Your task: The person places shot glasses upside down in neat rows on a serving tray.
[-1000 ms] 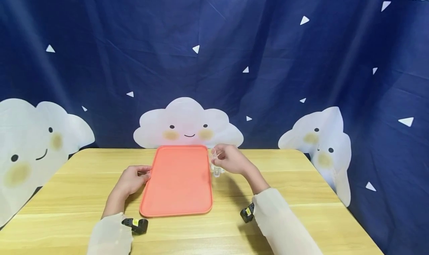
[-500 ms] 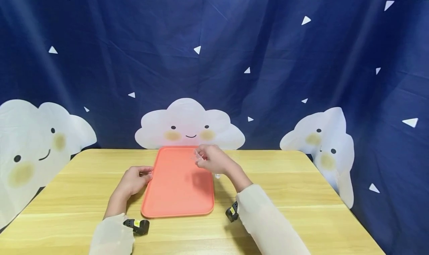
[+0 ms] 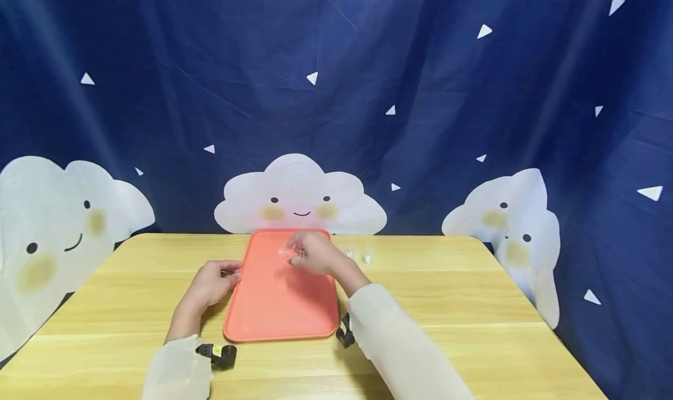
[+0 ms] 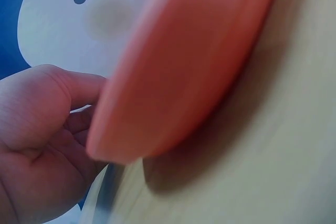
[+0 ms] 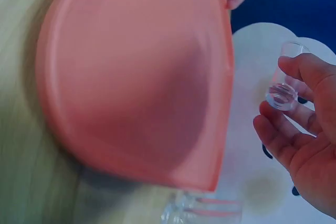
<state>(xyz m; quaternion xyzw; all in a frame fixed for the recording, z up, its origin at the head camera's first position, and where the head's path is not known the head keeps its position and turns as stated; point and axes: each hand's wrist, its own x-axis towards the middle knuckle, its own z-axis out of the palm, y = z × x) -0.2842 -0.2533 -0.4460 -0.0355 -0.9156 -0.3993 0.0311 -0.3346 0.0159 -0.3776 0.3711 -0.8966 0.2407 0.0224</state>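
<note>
My right hand [image 3: 315, 254] pinches a small clear shot glass [image 5: 286, 77] between thumb and fingers, above the far part of a coral-red tray [image 3: 278, 312]. In the right wrist view the glass is tilted, with its thick base towards the lower left. On the tray's left side my left hand [image 3: 210, 283] holds the rim with its fingertips. The left wrist view shows that hand [image 4: 47, 129] at the rim, with some fingers hidden behind the tray.
More clear shot glasses [image 3: 370, 253] stand on the wooden table [image 3: 447, 306] just right of the tray, partly behind the right forearm. A dark blue curtain [image 3: 420, 67] with printed clouds hangs behind the table's far edge.
My right hand has carried the shot glass leftward from beside the other glasses to over the tray. The left hand has stayed at the tray's left rim.
</note>
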